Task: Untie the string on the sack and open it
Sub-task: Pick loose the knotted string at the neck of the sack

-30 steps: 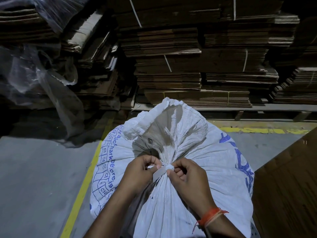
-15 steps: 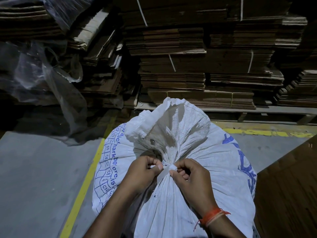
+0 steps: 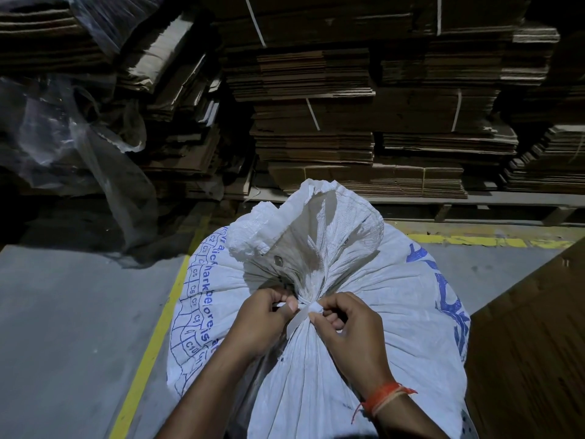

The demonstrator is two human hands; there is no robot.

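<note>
A full white woven sack (image 3: pixel 395 312) with blue print stands on the floor right in front of me. Its mouth is gathered into a neck and tied with a flat white string (image 3: pixel 302 310); the loose top flares up above the tie. My left hand (image 3: pixel 264 321) pinches the string on the left of the knot. My right hand (image 3: pixel 351 331), with an orange thread at the wrist, pinches the knot from the right. One string tail hangs down between my hands.
Stacks of flattened cardboard (image 3: pixel 316 128) on a pallet fill the back. Clear plastic sheeting (image 3: pixel 95 147) hangs at the left. A yellow floor line (image 3: pixel 152 350) runs past the sack's left side. A brown cardboard sheet (image 3: pixel 531 343) stands close on the right.
Both hands stay at the knot, fingers shifting slightly on the string. The knot remains tied. The view has tilted a little.
</note>
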